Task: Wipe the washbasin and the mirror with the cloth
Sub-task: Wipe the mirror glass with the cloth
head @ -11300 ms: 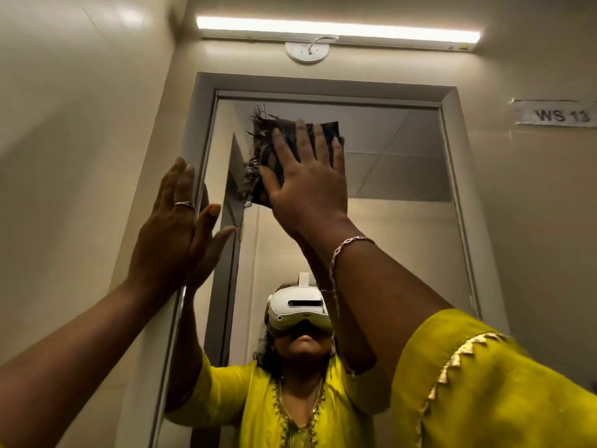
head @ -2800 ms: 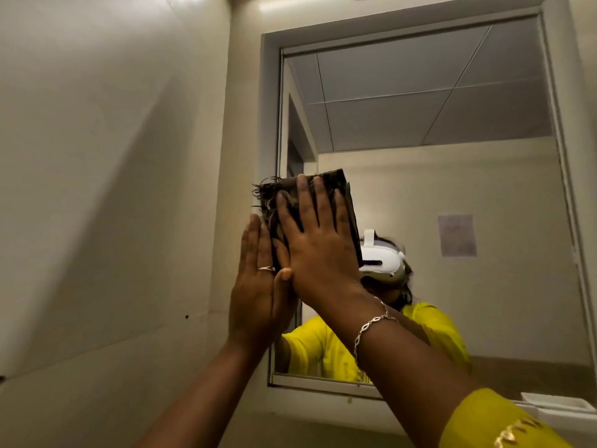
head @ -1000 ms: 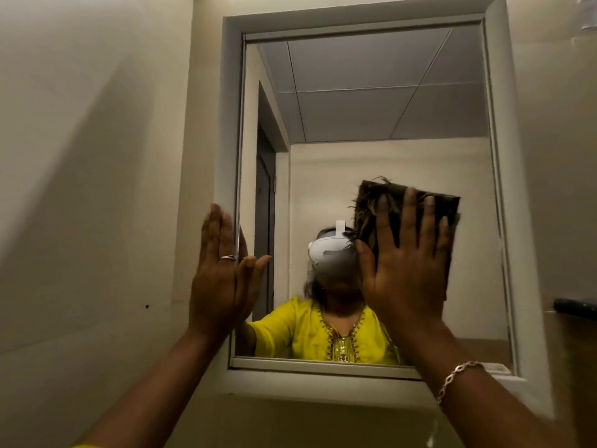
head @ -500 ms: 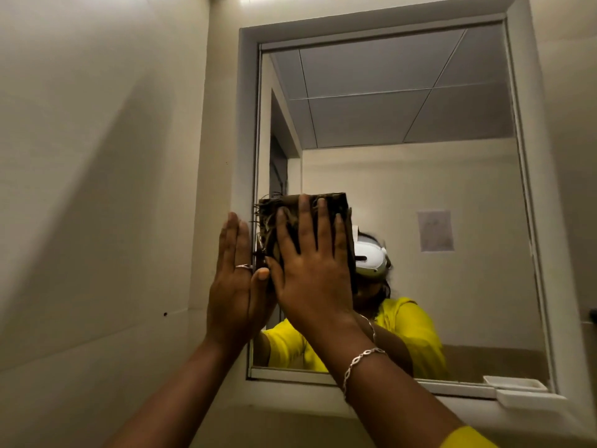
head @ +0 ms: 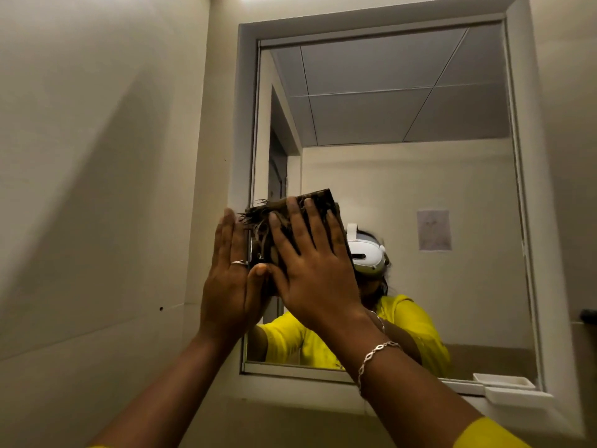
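Observation:
A wall mirror (head: 403, 118) in a pale frame fills the upper right of the head view. My right hand (head: 315, 270) presses a folded dark brown cloth (head: 318, 198) with a frayed edge flat against the glass near the mirror's lower left. My left hand (head: 231, 279) rests flat, fingers straight, on the mirror's left frame edge right beside the cloth, holding nothing. The washbasin is out of view.
A small white soap shelf (head: 517, 396) sticks out at the mirror's lower right corner. A plain wall (head: 97, 189) runs close along the left. A dark object (head: 588, 315) shows at the right edge. The glass reflects a person in yellow wearing a headset.
One second ago my right hand held the cloth at the mirror's right-middle; it has swept left to the left edge next to my left hand, which stayed on the frame.

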Action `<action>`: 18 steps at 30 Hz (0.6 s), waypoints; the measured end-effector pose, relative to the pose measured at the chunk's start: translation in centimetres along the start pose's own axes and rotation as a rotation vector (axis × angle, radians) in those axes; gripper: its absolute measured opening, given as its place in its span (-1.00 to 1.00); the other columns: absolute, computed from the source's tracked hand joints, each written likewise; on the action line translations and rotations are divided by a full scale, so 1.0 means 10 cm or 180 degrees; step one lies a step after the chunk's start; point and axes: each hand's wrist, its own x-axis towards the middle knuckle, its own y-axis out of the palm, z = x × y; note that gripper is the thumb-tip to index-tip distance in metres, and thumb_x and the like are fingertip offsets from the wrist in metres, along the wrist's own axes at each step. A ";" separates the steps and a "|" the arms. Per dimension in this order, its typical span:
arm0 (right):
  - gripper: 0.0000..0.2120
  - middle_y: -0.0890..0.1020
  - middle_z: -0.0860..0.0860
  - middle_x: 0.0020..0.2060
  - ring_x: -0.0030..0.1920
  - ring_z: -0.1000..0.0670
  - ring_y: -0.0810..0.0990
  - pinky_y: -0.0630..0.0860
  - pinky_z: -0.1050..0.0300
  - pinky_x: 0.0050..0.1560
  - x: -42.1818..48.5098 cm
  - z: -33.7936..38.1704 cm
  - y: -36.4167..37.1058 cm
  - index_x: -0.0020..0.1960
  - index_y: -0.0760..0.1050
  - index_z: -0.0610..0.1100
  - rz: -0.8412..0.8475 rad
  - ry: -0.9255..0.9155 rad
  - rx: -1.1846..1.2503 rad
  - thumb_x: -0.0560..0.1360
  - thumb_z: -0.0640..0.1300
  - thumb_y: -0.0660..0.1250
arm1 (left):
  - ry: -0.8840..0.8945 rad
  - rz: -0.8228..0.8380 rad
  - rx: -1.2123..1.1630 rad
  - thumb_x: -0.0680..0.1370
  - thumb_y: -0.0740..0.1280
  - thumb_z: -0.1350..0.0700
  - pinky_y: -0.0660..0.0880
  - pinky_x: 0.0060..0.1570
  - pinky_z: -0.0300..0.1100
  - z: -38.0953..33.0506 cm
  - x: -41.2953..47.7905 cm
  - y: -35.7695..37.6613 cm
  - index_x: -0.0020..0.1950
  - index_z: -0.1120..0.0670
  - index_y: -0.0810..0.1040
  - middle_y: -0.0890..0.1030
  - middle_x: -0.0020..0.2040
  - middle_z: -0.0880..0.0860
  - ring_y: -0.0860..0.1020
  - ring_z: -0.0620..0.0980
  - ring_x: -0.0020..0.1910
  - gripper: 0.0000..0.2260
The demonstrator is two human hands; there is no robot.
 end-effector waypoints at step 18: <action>-0.43 0.13 -0.16 0.49 0.49 -0.18 0.05 0.02 -0.17 0.45 -0.91 -1.43 -0.54 0.49 0.11 -0.08 0.0135 0.0522 -0.0541 0.57 0.16 -0.11 | -0.0052 0.0015 0.0710 0.54 0.00 -0.26 0.08 0.40 -0.16 0.03 -0.11 0.06 0.46 0.29 0.05 0.04 0.50 0.24 -0.05 0.04 0.50 -0.27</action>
